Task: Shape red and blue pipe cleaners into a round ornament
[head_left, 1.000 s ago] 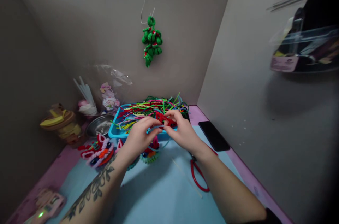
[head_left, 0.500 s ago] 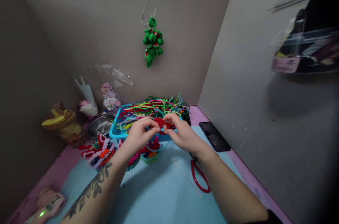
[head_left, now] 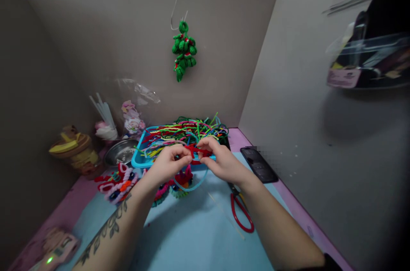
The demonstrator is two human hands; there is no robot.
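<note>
A small red fuzzy piece (head_left: 196,150) is held between my two hands, above the front edge of a blue tray (head_left: 141,160) of coloured fuzzy strips. My left hand (head_left: 173,160) pinches its left side between thumb and fingers. On its right side, my right hand (head_left: 216,157) has its fingers closed round it. A light-blue strip (head_left: 195,186) hangs in a loop below the hands. Behind that loop stands a small colourful fuzzy figure (head_left: 181,183), and another with red and pink ears (head_left: 120,183) sits left of my left forearm.
Red-handled scissors (head_left: 241,215) lie beside my right forearm. A black phone (head_left: 259,165) is at the right edge. At the left are a metal bowl (head_left: 121,153), a brown cup (head_left: 78,153) and a pink device (head_left: 59,247). A green ornament (head_left: 184,51) hangs on the back panel.
The red piece has turned and looks more stretched out between my fingers. The light-blue strip now bows lower in a clearer loop. Both hands stay nearly in place.
</note>
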